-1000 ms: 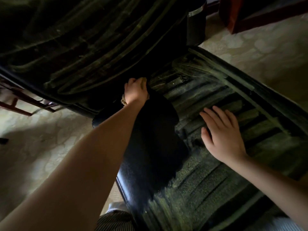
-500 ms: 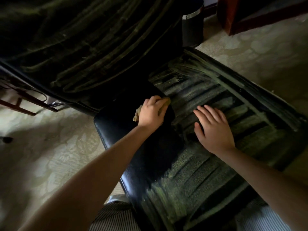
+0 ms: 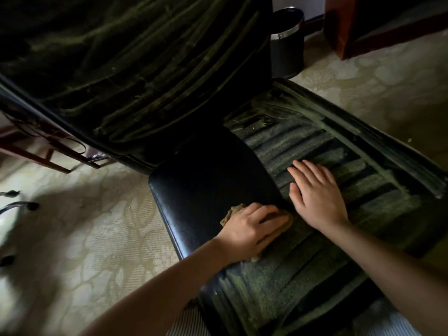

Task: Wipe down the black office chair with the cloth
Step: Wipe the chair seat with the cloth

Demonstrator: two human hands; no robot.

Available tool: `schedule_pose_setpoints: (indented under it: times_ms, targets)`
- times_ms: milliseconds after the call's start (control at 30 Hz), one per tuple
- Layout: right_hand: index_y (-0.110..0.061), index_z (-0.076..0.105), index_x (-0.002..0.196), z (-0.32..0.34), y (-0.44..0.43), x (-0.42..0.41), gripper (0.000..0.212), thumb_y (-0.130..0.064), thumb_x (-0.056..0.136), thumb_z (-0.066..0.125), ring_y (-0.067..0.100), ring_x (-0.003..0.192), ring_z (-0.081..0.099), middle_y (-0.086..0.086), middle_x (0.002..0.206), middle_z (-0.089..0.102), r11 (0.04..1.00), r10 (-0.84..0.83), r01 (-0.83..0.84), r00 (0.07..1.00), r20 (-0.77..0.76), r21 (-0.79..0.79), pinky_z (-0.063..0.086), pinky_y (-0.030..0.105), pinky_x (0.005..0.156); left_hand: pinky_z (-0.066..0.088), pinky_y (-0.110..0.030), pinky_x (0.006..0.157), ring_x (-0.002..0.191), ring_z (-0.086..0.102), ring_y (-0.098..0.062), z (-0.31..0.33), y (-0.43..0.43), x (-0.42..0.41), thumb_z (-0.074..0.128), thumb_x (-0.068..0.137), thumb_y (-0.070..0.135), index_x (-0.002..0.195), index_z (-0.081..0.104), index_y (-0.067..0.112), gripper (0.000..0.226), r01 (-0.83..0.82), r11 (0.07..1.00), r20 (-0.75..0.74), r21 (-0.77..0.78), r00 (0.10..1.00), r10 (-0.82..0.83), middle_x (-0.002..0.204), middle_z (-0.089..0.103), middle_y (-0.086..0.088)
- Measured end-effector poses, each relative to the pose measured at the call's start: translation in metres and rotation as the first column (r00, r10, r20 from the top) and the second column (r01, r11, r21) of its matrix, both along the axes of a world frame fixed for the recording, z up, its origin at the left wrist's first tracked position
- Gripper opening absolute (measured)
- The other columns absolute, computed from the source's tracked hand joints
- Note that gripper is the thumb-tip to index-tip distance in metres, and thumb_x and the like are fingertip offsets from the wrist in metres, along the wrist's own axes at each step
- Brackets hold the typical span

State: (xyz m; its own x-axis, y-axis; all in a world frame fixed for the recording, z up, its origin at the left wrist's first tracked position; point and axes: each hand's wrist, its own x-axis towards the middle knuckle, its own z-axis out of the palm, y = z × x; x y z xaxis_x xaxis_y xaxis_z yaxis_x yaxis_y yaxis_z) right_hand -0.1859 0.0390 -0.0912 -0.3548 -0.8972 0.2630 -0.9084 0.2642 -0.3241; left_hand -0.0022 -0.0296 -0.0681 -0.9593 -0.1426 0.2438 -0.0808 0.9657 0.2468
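- Left hand [image 3: 252,229] is pressing the tan cloth [image 3: 231,212] onto the seat of the black office chair [image 3: 206,180]. Its fingers are curling over the cloth at the edge of the glossy patch.
- Right hand [image 3: 315,195] is lying flat on the seat just beside the left, fingers straight and close together, holding nothing.
- Greenish dust streaks [image 3: 278,287] are covering the rest of the seat and the backrest [image 3: 121,57].
- Black bin [image 3: 287,49] is standing on the carpet [image 3: 97,226] behind the seat.
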Motion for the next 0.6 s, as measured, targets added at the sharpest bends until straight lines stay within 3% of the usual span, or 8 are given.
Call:
schedule_pose_setpoints:
  times_ms: [100,233,400,500,600]
  targets:
    - [-0.001,0.063,0.118,0.000,-0.003,0.000,0.049,-0.028,0.091,0.032,0.030,0.120,0.054,0.015,0.126,0.060,1.000,0.007,-0.007,1.000,0.008,-0.014,0.032,0.044,0.102,0.044,-0.031,0.076,0.085,0.056,-0.025,0.001,-0.032,-0.006,0.052,0.095,0.022,0.117,0.066,0.013,0.028,0.062,0.995,0.014,-0.074,0.998,-0.061,0.108,0.063,-0.012]
    - [0.000,0.062,0.119,0.001,-0.002,0.002,0.048,-0.027,0.092,0.032,0.030,0.122,0.052,0.015,0.127,0.059,1.000,0.009,-0.009,1.000,0.029,-0.014,0.030,0.042,0.104,0.049,-0.033,0.075,0.082,0.059,-0.028,0.000,-0.084,-0.021,0.047,0.094,0.029,0.117,0.066,0.015,0.032,-0.185,0.979,0.029,-0.087,0.982,0.188,0.106,0.063,-0.011]
    - [-0.003,0.059,0.124,0.000,-0.002,0.000,0.051,-0.029,0.093,0.028,0.028,0.127,0.048,0.013,0.134,0.054,0.998,0.016,-0.017,1.000,0.010,0.057,0.021,0.038,0.106,0.045,-0.038,0.086,0.094,0.055,-0.037,0.005,-0.143,-0.048,0.044,0.093,0.030,0.120,0.063,0.012,0.038,-0.559,0.828,0.082,-0.036,0.824,0.560,0.112,0.060,-0.016]
    - [-0.004,0.061,0.122,0.000,-0.003,0.000,0.049,-0.027,0.091,0.031,0.030,0.123,0.051,0.014,0.135,0.053,0.999,0.022,-0.022,1.000,0.000,0.023,0.025,0.039,0.104,0.039,-0.037,0.094,0.109,0.047,-0.037,0.005,-0.178,-0.056,0.049,0.095,0.023,0.129,0.056,0.011,0.036,-0.617,0.785,0.150,-0.063,0.772,0.618,0.127,0.051,-0.017]
    - [-0.005,0.062,0.120,-0.001,-0.003,-0.001,0.045,-0.026,0.091,0.033,0.031,0.120,0.053,0.015,0.134,0.054,0.999,0.028,-0.028,1.000,0.002,-0.028,0.028,0.040,0.104,0.035,-0.035,0.098,0.117,0.039,-0.034,0.008,-0.207,-0.062,0.041,0.099,0.026,0.136,0.047,0.014,0.039,-0.688,0.722,0.199,-0.064,0.701,0.685,0.135,0.043,-0.015]
